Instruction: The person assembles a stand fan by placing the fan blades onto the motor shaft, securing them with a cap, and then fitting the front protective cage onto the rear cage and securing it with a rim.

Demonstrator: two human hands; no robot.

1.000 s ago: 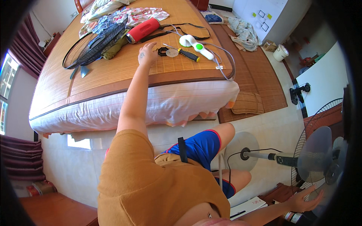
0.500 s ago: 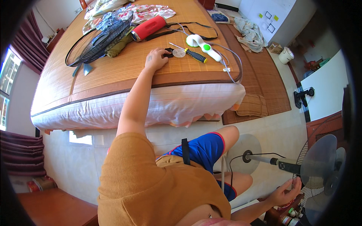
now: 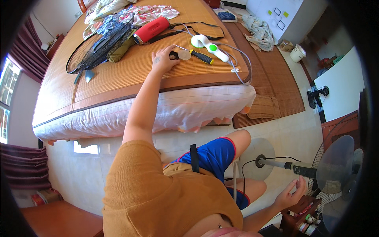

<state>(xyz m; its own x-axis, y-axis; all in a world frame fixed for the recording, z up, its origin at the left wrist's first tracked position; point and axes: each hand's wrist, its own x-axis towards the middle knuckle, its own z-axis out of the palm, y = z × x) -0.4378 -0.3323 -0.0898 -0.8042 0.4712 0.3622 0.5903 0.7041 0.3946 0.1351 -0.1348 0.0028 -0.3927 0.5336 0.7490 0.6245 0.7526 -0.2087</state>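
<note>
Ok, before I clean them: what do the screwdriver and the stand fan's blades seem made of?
Screwdriver: thin, pale shaft, probably bare metal; dark handle, yellow-ended, likely matte plastic or rubber. Blades: likely smooth plastic, as they look grey and see-through.

By the near edge of the bed point(image 3: 118, 79), the ring-shaped part point(image 3: 174, 54) is black, the screwdriver point(image 3: 202, 57) handle black and yellow; toward the right corner, the massager point(image 3: 218, 52) is white and green.

The left of two head-worn fisheye cameras looks down, the wearer's brown shirt point(image 3: 169, 193) close beneath it, the bed point(image 3: 118, 73) farther off, its wide field reaching the standing fan point(image 3: 334, 164) near the right edge.
</note>
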